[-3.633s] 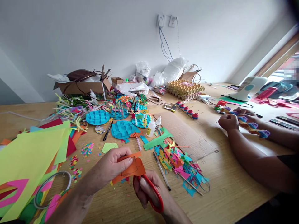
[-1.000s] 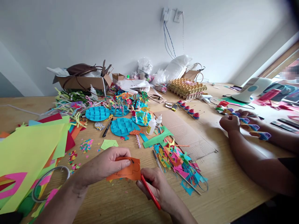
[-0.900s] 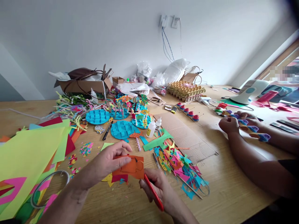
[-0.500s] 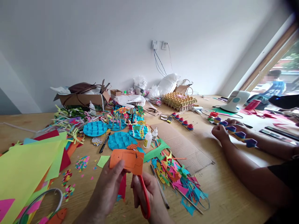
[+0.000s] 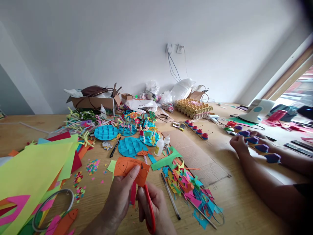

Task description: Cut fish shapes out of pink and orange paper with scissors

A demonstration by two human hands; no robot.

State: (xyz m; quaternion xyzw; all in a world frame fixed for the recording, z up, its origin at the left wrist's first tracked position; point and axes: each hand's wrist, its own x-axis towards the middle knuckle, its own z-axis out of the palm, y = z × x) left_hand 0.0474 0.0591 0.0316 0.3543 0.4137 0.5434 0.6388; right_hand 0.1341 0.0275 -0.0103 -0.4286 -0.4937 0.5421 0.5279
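Pinched in my left hand (image 5: 117, 197) is a piece of orange paper (image 5: 120, 167) with a fish outline drawn on it. The thumb lies across its front and the fingers are behind. My right hand (image 5: 157, 199) grips scissors (image 5: 151, 212) by their red handles, just below the paper's right side. Most of the blades are hidden by the paper. Beyond the paper are a spotted orange paper fish (image 5: 143, 152) and blue round bases (image 5: 130, 147). A heap of coloured paper scraps (image 5: 188, 182) lies right of my hands, with a pen (image 5: 171, 195) beside it.
Coloured paper sheets (image 5: 41, 163) and a roll of tape (image 5: 70, 195) are at left. Glue bottles (image 5: 159, 147) stand near a cardboard sheet (image 5: 195, 156). Egg trays (image 5: 193, 107) are stacked behind. At right, another person's hands (image 5: 238, 145) hold a painted egg-carton strip (image 5: 261, 148).
My left thumb has moved right across the orange paper, uncovering more of the fish outline. The view has turned slightly left. The scissors remain in my right hand.
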